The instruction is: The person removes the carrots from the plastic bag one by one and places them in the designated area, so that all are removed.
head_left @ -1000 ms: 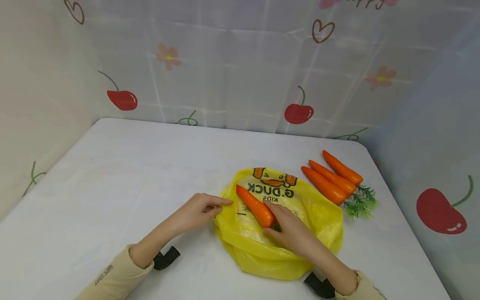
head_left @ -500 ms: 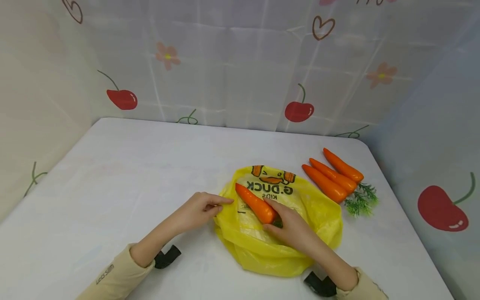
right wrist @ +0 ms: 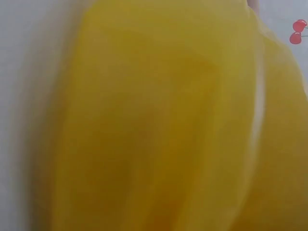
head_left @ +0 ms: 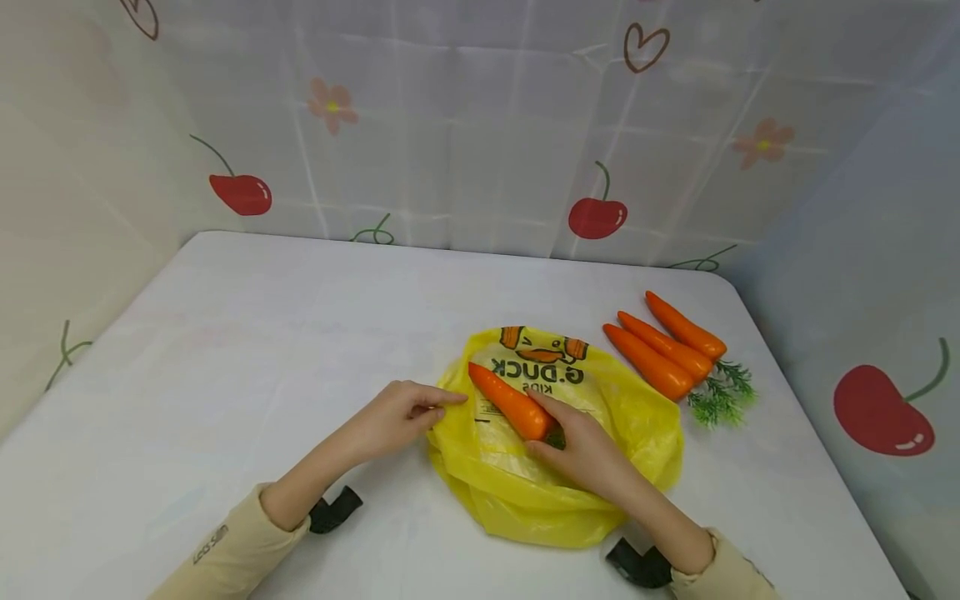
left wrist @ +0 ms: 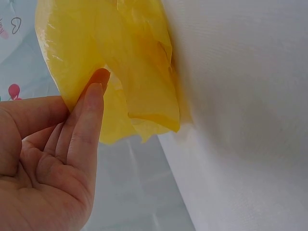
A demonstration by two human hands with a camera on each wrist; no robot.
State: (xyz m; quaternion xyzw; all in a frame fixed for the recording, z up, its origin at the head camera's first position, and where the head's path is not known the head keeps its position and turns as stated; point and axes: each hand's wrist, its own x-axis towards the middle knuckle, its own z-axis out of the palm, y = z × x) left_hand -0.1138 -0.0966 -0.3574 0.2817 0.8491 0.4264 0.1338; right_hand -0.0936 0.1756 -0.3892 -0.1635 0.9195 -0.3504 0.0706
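Observation:
A yellow plastic bag (head_left: 540, 517) with a duck print lies spread open on the table. My left hand (head_left: 405, 415) pinches its left rim; in the left wrist view the fingers (left wrist: 86, 118) hold the thin film. Inside the bag's opening is an orange carrot (head_left: 510, 403), its tip pointing up and left. My right hand (head_left: 585, 446) holds the carrot's thick end between thumb and fingers, partly covering its green top. Bag film (right wrist: 159, 120) fills the right wrist view and hides that hand there.
Three more carrots (head_left: 648, 362) lie side by side behind the bag on the right, their green leaves (head_left: 723, 396) toward the near right. The white table (head_left: 300, 317) meets a printed curtain (head_left: 465, 133) at its far edge.
Both hands keep their hold on the bag and the carrot. The carrot's thick end has shifted slightly within the right hand; the whole head view has drifted a little.

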